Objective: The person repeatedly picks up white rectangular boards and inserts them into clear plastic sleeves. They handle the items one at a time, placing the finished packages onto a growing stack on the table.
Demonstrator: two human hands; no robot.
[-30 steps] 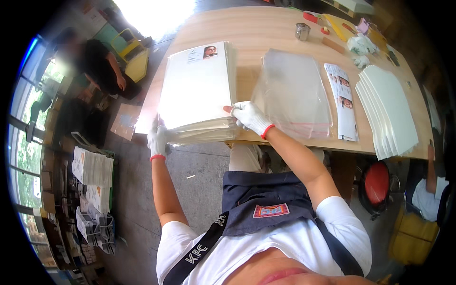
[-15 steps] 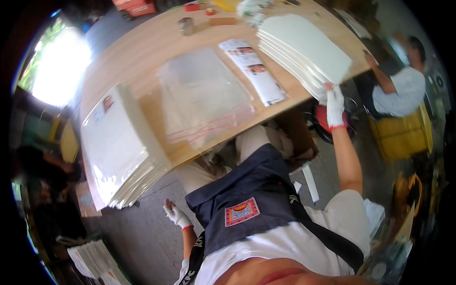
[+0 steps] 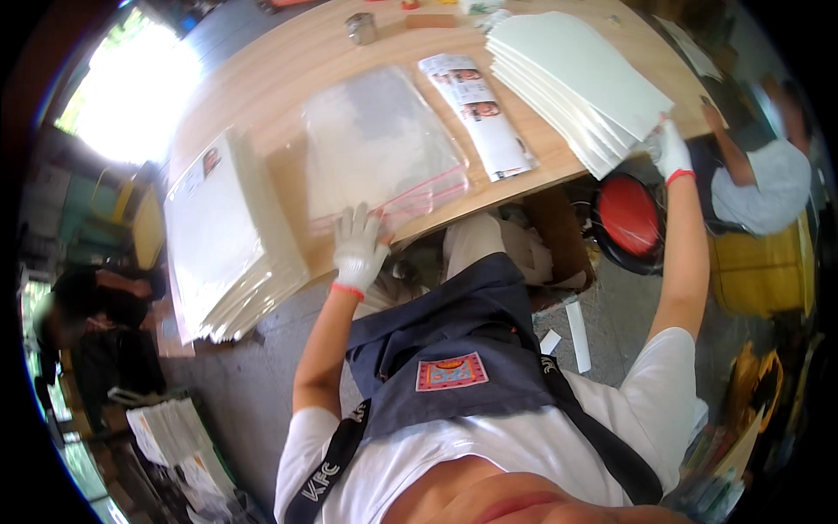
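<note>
My left hand (image 3: 359, 243), in a white glove with bare fingertips, lies with fingers spread over the near edge of a pile of clear plastic bags (image 3: 375, 131) with pink seal strips. At the right, my gloved right hand (image 3: 671, 152) pinches the near right corner of the white sheets (image 3: 580, 65), which lie in a fanned stack. How many sheets are between its fingers is hidden. Between the bags and the sheets lies a bundle of printed paper strips (image 3: 483, 122) with small pictures. A tall stack of bagged white sheets (image 3: 214, 236) stands at the table's left end.
On the far part of the wooden table (image 3: 262, 96) are a glass jar (image 3: 360, 29) and a brown block (image 3: 431, 21). A red round stool (image 3: 628, 216) stands below the right edge. A seated person (image 3: 759, 183) is at the right; another person (image 3: 96, 297) is at the left.
My left hand has come up from beside the apron onto the bags' near edge. My right hand stays at the sheets' corner, its fingers now on the top sheets. The view has shifted slightly.
</note>
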